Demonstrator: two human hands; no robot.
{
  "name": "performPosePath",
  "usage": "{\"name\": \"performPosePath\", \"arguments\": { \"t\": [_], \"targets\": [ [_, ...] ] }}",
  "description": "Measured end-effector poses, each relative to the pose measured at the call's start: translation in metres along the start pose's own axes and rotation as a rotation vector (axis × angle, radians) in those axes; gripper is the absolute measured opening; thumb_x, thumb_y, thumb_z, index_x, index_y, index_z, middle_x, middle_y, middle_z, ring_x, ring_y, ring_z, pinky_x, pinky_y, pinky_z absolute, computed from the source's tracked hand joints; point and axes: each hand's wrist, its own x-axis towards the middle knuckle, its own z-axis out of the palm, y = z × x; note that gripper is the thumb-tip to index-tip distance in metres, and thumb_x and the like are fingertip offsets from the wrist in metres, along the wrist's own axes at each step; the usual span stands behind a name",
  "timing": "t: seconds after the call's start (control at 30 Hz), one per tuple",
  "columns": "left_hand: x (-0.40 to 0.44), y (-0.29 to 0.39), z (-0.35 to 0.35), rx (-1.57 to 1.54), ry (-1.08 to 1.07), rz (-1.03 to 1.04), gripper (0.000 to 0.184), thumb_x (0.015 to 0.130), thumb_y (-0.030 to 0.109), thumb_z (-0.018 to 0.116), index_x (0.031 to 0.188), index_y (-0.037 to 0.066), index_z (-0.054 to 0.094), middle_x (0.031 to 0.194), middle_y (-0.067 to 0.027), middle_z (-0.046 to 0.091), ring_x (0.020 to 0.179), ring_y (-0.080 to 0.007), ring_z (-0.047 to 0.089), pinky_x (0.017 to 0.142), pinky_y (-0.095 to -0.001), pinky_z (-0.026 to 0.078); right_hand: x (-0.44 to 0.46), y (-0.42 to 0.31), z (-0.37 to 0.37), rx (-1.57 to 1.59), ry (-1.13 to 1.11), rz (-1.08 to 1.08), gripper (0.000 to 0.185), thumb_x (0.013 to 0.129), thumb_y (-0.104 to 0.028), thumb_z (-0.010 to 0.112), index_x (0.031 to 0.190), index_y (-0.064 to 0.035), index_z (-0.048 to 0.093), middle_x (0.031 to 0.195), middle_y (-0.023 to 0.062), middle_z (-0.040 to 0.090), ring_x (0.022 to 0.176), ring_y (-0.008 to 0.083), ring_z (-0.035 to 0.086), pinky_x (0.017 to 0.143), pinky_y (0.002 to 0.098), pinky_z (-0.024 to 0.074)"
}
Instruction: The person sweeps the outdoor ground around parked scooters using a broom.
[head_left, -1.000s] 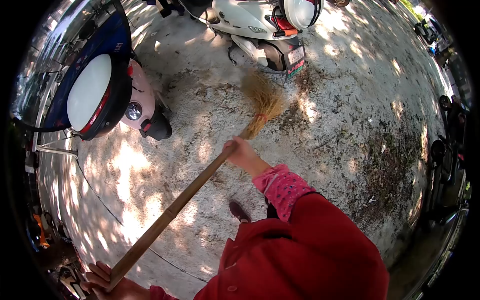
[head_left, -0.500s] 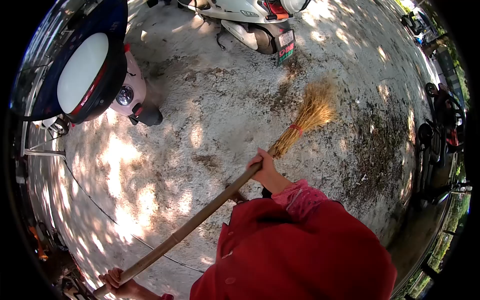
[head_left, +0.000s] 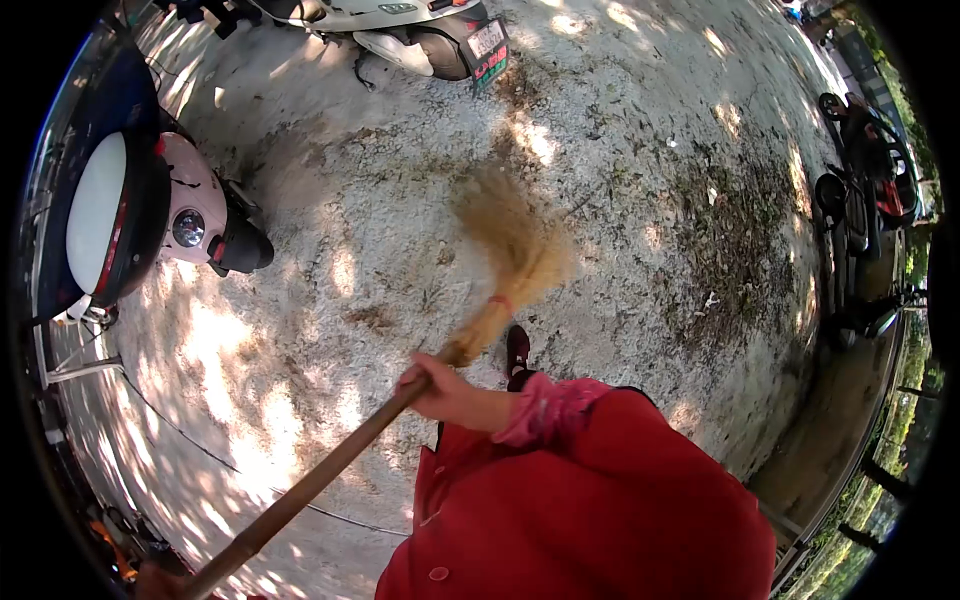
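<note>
A straw broom (head_left: 515,245) with a long wooden handle slants across the view, its bristles blurred and fanned out over the ground near the middle. My right hand (head_left: 450,393), below a pink patterned cuff, is closed around the handle just under the bound straw. Down in the lower left corner my left hand (head_left: 158,580) is dim and partly cut off, closed at the far end of the handle. A red band ties the straw above my right hand.
A pink scooter (head_left: 195,205) stands at the left, and a white scooter (head_left: 400,22) is parked at the top. More vehicles (head_left: 870,180) line the right edge. Dark debris (head_left: 735,240) covers the rough ground (head_left: 330,230). A thin cable (head_left: 190,435) runs along the lower left.
The broom head has swung left, its straw now bent and blurred. My right hand has moved left and down with the handle. My left hand has slid toward the lower left corner.
</note>
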Motion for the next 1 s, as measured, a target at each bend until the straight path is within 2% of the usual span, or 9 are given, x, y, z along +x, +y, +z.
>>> {"name": "performPosePath", "arguments": {
  "t": [0.1, 0.17, 0.27, 0.33, 0.37, 0.47, 0.73, 0.87, 1.0],
  "targets": [
    [-0.083, -0.132, 0.0, -0.205, -0.209, -0.397, 0.03, 0.074, 0.014, 0.051, 0.102, 0.003, 0.046, 0.047, 0.0054, 0.036, 0.041, -0.007, 0.032, 0.038, -0.0209, 0.025, -0.052, -0.138, -0.085, -0.058, 0.146, -0.341, 0.028, 0.076, -0.02, 0.057, 0.054, -0.0097, 0.043, 0.051, 0.0036, 0.046, 0.056, 0.0202, 0.047, 0.067, 0.0364, 0.0415],
    [-0.165, -0.162, 0.038, -0.249, 0.042, -0.749, 0.026, 0.073, 0.01, 0.05, 0.098, 0.008, 0.046, 0.05, -0.0005, 0.04, 0.048, -0.0142, 0.044, 0.051, -0.0288, 0.042, -0.086, -0.215, -0.119, 0.035, 0.242, -0.494, 0.032, 0.076, -0.021, 0.055, 0.052, -0.0125, 0.036, 0.046, -0.0001, 0.038, 0.05, 0.0165, 0.042, 0.058, 0.0308, 0.0376],
    [-0.207, -0.161, 0.047, -0.323, 0.183, -0.981, 0.016, 0.072, 0.007, 0.046, 0.087, 0.008, 0.045, 0.054, -0.003, 0.043, 0.06, -0.0229, 0.052, 0.066, -0.0372, 0.042, -0.133, -0.268, -0.141, -0.11, 0.248, -0.499, 0.038, 0.077, -0.03, 0.049, 0.045, -0.018, 0.032, 0.042, -0.006, 0.037, 0.044, 0.0089, 0.038, 0.046, 0.0243, 0.0351],
    [-0.214, -0.151, 0.034, -0.35, 0.203, -0.909, 0.014, 0.072, 0.007, 0.046, 0.086, 0.009, 0.045, 0.053, -0.0026, 0.042, 0.057, -0.0229, 0.05, 0.064, -0.037, 0.042, -0.131, -0.264, -0.119, -0.275, 0.352, -0.671, 0.039, 0.077, -0.031, 0.051, 0.044, -0.0194, 0.033, 0.041, -0.0061, 0.038, 0.044, 0.0095, 0.042, 0.048, 0.0241, 0.0383],
    [-0.207, -0.134, 0.035, -0.317, 0.278, -0.84, 0.012, 0.072, 0.007, 0.046, 0.084, 0.009, 0.045, 0.052, -0.0022, 0.04, 0.055, -0.0216, 0.048, 0.063, -0.0362, 0.041, -0.123, -0.263, -0.099, 0.08, 0.423, -0.609, 0.038, 0.076, -0.026, 0.053, 0.046, -0.0178, 0.032, 0.043, -0.0055, 0.039, 0.047, 0.0094, 0.045, 0.049, 0.0236, 0.0396],
    [-0.176, -0.077, 0.053, -0.39, 0.406, -0.555, 0.003, 0.076, 0.011, 0.043, 0.078, 0.01, 0.045, 0.045, 0.0024, 0.031, 0.043, -0.0126, 0.034, 0.051, -0.0306, 0.033, -0.077, -0.251, -0.066, -0.195, 0.195, -0.43, 0.038, 0.079, -0.022, 0.051, 0.048, -0.0167, 0.03, 0.043, -0.0045, 0.036, 0.044, 0.0087, 0.041, 0.049, 0.0225, 0.0401],
    [-0.072, 0.05, 0.078, -0.289, -0.484, 0.548, 0.01, 0.082, 0.011, 0.04, 0.091, 0.008, 0.041, 0.045, 0.0018, 0.047, 0.04, -0.0088, 0.05, 0.042, -0.0214, 0.043, -0.012, -0.069, 0.107, -0.182, -0.199, 0.362, 0.03, 0.084, -0.021, 0.046, 0.058, -0.011, 0.036, 0.054, -0.0009, 0.042, 0.059, 0.0129, 0.045, 0.064, 0.0278, 0.0404],
    [-0.051, -0.027, 0.072, -0.35, -0.462, 0.462, 0.012, 0.081, 0.009, 0.042, 0.092, 0.005, 0.042, 0.045, 0.0008, 0.044, 0.038, -0.0119, 0.047, 0.036, -0.0234, 0.039, 0.025, -0.106, 0.07, -0.433, -0.071, 0.048, 0.03, 0.085, -0.021, 0.045, 0.059, -0.0096, 0.036, 0.056, 0.0007, 0.042, 0.06, 0.0145, 0.044, 0.065, 0.0282, 0.0403],
    [-0.091, -0.155, 0.085, -0.639, -0.142, -0.208, 0.011, 0.074, 0.003, 0.047, 0.085, 0.002, 0.048, 0.046, -0.002, 0.042, 0.04, -0.0117, 0.045, 0.042, -0.0252, 0.04, 0.036, -0.254, -0.016, -0.782, 0.368, -0.43, 0.032, 0.084, -0.017, 0.045, 0.055, -0.0096, 0.034, 0.053, 0.0013, 0.039, 0.054, 0.0143, 0.042, 0.064, 0.0299, 0.0394]
  ]
}}
